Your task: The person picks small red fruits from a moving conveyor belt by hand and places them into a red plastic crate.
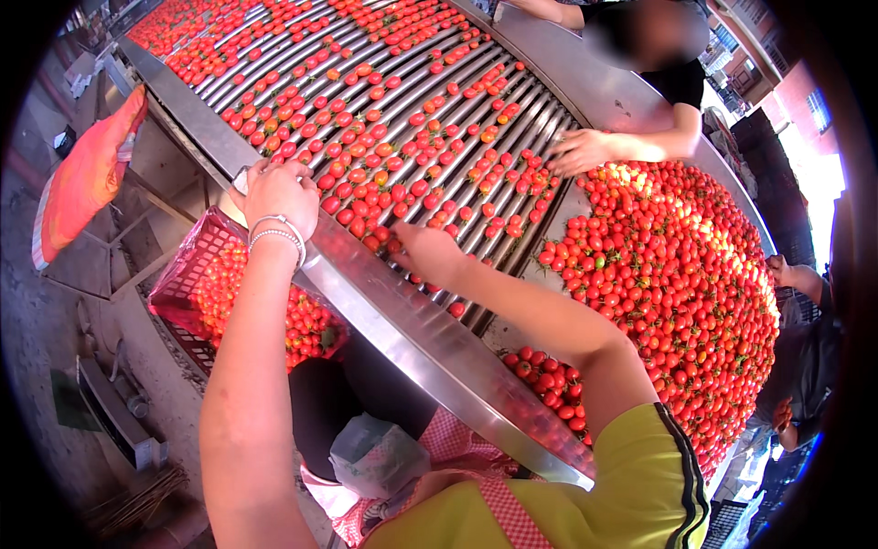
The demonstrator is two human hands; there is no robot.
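the rollers [546, 117] are smooth, shiny metal, the rail [395, 340] polished and reflective. the tomatoes [658, 274] have smooth, glossy skins. the crate [186, 263] looks like perforated plastic. the shirt [594, 480] and apron [468, 446] are matt cloth; the floor [44, 343] looks matt and rough.

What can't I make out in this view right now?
All in the head view:
Right hand: blurred; grip unclear.
Pale object: mostly covered by the left hand.
Red crate: middle hidden by the left forearm.
Co-worker's far forearm: cut off by the top edge.
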